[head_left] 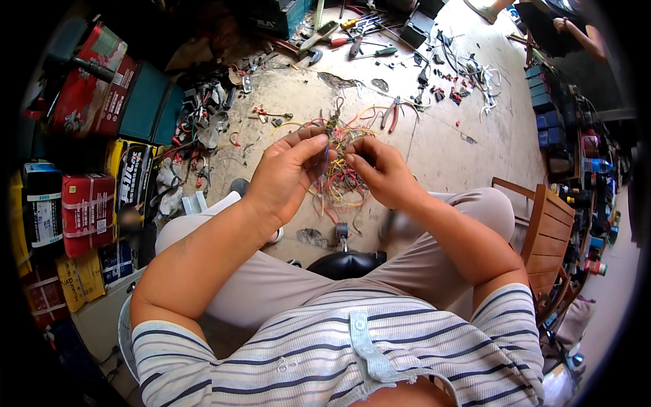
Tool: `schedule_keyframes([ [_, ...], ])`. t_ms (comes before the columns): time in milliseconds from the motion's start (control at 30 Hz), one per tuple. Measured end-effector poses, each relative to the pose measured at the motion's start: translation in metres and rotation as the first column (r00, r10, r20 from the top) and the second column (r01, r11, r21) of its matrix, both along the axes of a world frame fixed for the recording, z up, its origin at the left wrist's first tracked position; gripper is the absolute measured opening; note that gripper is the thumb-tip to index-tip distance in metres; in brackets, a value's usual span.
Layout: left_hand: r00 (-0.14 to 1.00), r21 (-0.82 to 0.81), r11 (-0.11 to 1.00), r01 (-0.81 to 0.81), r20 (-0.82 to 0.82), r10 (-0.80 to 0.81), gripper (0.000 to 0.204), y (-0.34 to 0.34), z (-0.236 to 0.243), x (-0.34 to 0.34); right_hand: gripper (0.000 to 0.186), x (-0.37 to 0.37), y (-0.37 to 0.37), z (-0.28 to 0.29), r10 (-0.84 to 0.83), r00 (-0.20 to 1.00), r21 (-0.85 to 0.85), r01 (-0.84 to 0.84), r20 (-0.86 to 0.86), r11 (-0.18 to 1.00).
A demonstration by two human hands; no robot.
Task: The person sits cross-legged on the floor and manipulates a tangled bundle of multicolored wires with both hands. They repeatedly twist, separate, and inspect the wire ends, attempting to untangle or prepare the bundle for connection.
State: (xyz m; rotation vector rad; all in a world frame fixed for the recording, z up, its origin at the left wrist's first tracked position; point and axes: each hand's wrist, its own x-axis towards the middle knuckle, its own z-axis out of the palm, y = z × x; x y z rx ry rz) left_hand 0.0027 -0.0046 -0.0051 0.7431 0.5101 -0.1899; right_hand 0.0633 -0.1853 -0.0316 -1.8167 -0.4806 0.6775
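Both bare hands are held over the floor, in front of the knees of a seated person. The left hand is curved, with its thumb stretched toward the forefinger. The right hand is bent inward, and its thumb and forefinger are brought near to each other. Thin strands are seen around the fingertips of both, but whether each grip is clamped on a strand cannot be told, because this part is too small and partly hidden.

The wires are found below and between the hands, on the concrete floor. They are thin, smooth and flexible, and by them a loose, rounded tangle of red, yellow and pale loops is formed. Just beside it, pliers with red curved handles are laid with the metal nose pointed away. Farther off, a screwdriver with a green handle and a brush with dense bristles are placed among other tools. The floor is rough, with dark broken patches. Between the legs, a shiny black seat with a rounded edge is seen. At the left, a red carton is bound by pale straps; at the right, a chair is made of brown wooden slats.
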Motion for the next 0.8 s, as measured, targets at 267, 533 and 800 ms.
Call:
schedule_keyframes([
  [267,0.998,0.055,0.997,-0.062,0.023,0.060,0.017,0.003,-0.001,0.003,0.017,0.003,0.001,-0.001,-0.043,0.996,-0.039,0.041,-0.074,0.998],
  [533,0.996,0.230,0.973,-0.030,0.087,0.010,0.020,-0.008,0.005,0.003,0.030,0.003,0.006,0.009,-0.207,0.976,0.270,0.216,-0.065,0.938],
  [800,0.991,0.386,0.922,0.009,0.119,-0.059,0.024,-0.015,0.000,0.001,0.036,0.002,0.007,0.017,-0.215,0.870,0.235,0.345,-0.444,0.909],
])
